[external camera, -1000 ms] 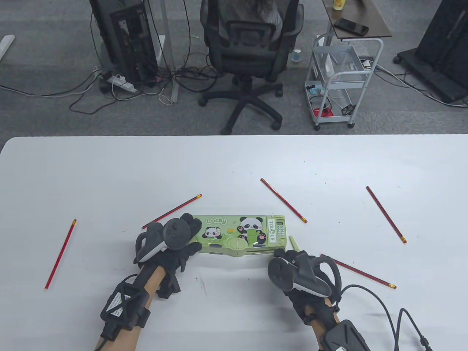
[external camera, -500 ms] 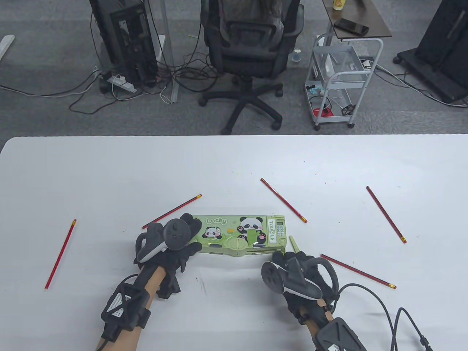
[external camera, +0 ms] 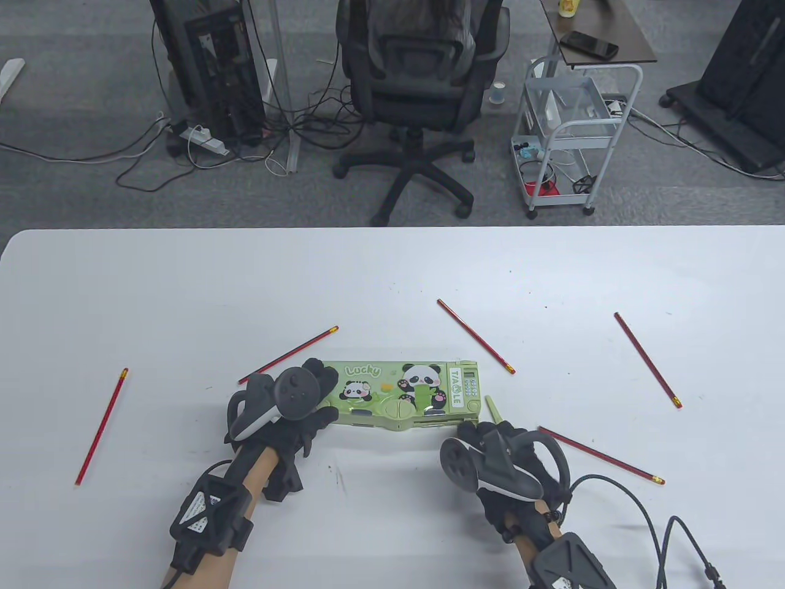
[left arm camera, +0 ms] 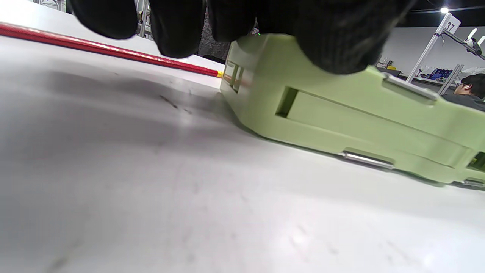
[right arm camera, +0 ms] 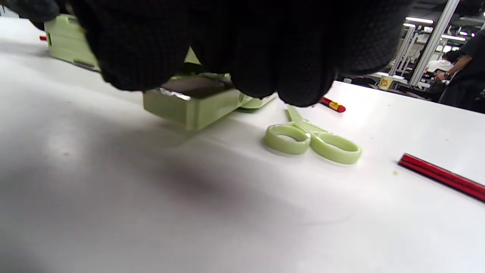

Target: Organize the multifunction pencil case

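Pencils lay scattered over the white table [external camera: 392, 270], five of them, red, none yet in the green pencil case [external camera: 402, 392], which sat flat near the front edge between the two hands. The left hand [external camera: 288, 405] rested on the case's left end with fingers [left arm camera: 178, 26] draped over its top edge, apparently to keep it from sliding while the other side was worked; whether they actually gripped or only pressed, the pictures did not settle. The right hand [external camera: 490, 451] was at the case's near right corner, where a small drawer [right arm camera: 193, 100] stood pulled out of the side (its tray looked shallow and dark inside). The fingers hung just over that drawer, touching or nearly so, and I could not tell if they pinched it. Pale green scissors [right arm camera: 312, 140] lay closed just beside the drawer, probably bound for it. One pencil [external camera: 601, 455] lay near the right wrist.
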The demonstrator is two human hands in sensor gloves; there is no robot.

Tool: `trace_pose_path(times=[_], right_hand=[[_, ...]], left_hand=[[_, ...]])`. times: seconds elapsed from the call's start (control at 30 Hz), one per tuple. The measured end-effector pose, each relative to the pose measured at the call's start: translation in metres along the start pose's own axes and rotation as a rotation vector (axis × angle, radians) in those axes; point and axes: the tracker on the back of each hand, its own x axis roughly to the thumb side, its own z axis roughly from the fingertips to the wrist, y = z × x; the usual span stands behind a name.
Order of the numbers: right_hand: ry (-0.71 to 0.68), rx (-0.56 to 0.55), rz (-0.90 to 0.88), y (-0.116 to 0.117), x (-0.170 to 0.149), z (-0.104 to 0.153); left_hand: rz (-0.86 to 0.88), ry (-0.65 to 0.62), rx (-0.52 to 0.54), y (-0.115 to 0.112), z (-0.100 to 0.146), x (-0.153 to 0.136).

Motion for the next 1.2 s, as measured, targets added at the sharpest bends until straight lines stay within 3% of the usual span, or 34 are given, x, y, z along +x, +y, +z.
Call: trace_pose_path(times=[0.2,0.4,0.87,1.2], right_hand=[[0.051,-0.093,-0.063,-0.008,-0.031,0.008],[0.051,0.021,-0.079,0.009,-0.047,0.002],[0.054,0.044,0.063,0.019,-0.014,-0.021],[0.071,0.113,0.047,0.019,-0.006,-0.049]], left_hand=[[0.008,0.000,-0.001,0.000,0.000,0.000],[0.011,0.000,-0.001,0.000,0.000,-0.001],[0.012,-0.004,0.003,0.000,0.000,-0.001],[0.013,-0.003,0.000,0.001,0.000,-0.001]])
